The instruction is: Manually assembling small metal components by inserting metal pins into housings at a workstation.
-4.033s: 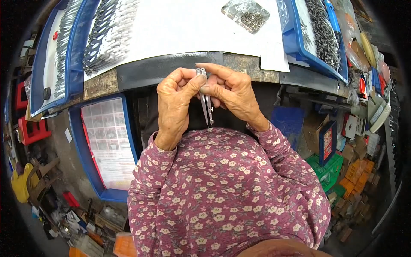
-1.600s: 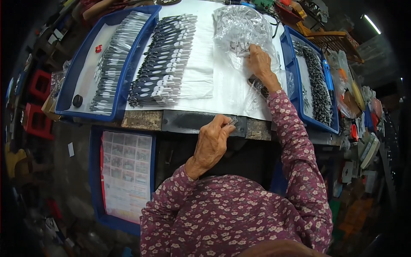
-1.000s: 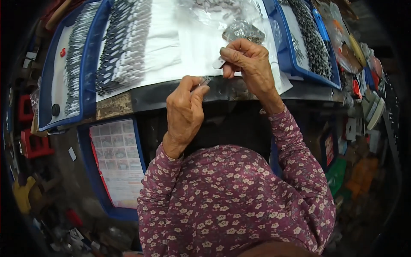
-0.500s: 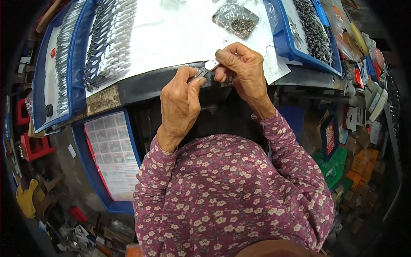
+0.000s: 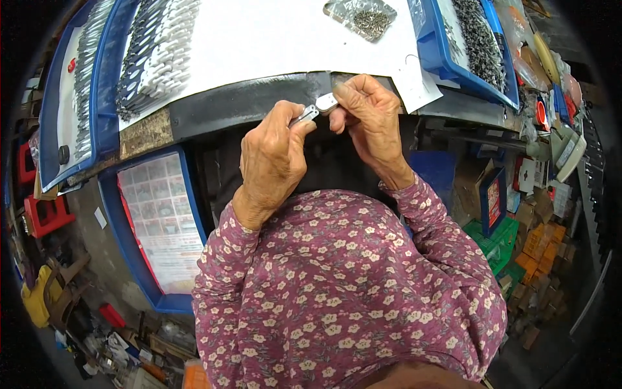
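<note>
My left hand (image 5: 272, 155) pinches a small, narrow silver metal piece (image 5: 307, 115) between thumb and fingertips. Against its far end is a small white piece with a rounded end (image 5: 326, 102), gripped by the thumb and fingers of my right hand (image 5: 374, 123). The two pieces appear to touch, though whether they are joined I cannot tell. Both hands are just over the dark front edge of the workbench (image 5: 240, 100).
On white paper (image 5: 265, 39) lies a clear bag of small metal parts (image 5: 369, 23). Rows of white and dark pieces (image 5: 165, 58) line the left. Blue trays of metal parts stand at far left (image 5: 103, 97) and right (image 5: 440, 58). Below is a blue-framed sheet (image 5: 162, 227).
The silver piece has tilted, showing more of its upper face beside the white piece. Both hands keep their grip. The whole view has shifted slightly, with the bench sitting a little higher.
</note>
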Action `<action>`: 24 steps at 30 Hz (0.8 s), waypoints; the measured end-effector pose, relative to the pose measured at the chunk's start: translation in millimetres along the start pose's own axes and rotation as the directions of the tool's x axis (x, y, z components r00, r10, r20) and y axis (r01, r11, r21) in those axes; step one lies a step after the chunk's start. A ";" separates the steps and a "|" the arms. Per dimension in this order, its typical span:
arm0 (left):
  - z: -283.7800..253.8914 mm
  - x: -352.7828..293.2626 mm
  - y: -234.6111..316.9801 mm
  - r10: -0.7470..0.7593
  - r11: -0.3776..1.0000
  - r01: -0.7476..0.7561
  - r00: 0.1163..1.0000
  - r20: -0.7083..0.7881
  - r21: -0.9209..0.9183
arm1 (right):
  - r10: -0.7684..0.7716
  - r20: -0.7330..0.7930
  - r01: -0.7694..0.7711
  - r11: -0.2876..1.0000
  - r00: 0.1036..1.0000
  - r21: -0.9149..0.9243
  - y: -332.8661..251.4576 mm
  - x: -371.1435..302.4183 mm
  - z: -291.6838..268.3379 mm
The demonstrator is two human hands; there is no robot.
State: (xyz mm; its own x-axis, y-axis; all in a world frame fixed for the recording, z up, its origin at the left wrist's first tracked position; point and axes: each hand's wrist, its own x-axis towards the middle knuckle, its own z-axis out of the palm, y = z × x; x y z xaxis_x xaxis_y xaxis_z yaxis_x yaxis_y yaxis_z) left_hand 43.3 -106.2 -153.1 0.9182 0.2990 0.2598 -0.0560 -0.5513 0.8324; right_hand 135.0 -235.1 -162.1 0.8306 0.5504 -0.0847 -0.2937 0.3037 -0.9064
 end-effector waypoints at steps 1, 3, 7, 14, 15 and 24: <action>-0.2 -0.8 -0.3 0.003 1.000 -0.003 1.000 0.006 0.009 | 0.005 -0.002 -0.005 1.000 1.000 -0.002 0.8 -1.4 -0.4; 0.6 -2.9 -1.3 0.001 1.000 -0.002 1.000 0.013 0.015 | 0.002 -0.008 -0.003 0.999 1.000 -0.042 2.9 -4.2 -1.4; 6.3 -7.4 -3.9 0.014 0.999 -0.014 1.000 0.019 0.030 | -0.013 -0.052 0.008 0.994 0.999 -0.108 7.3 -11.7 -3.2; 9.2 -13.7 -5.3 0.014 0.999 -0.016 0.999 0.052 0.039 | 0.034 -0.073 -0.038 0.998 0.997 -0.050 15.4 -20.0 -6.1; 9.5 -14.9 -5.2 0.011 0.999 -0.013 0.999 0.053 0.037 | 0.040 -0.076 -0.043 0.998 0.996 -0.042 15.7 -21.5 -5.8; 2.2 -33.6 -10.9 0.021 0.995 -0.042 0.977 0.214 0.092 | 0.213 0.034 -0.209 0.972 0.976 -0.112 17.6 -43.9 -6.9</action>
State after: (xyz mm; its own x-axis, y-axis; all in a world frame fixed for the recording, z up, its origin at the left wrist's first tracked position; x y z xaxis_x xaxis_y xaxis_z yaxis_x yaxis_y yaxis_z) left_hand 13.9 -111.9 -172.0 0.9794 0.1136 0.1669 -0.0582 -0.6330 0.7720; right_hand 96.7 -259.2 -177.2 0.7320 0.6290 -0.2620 -0.4056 0.0933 -0.9093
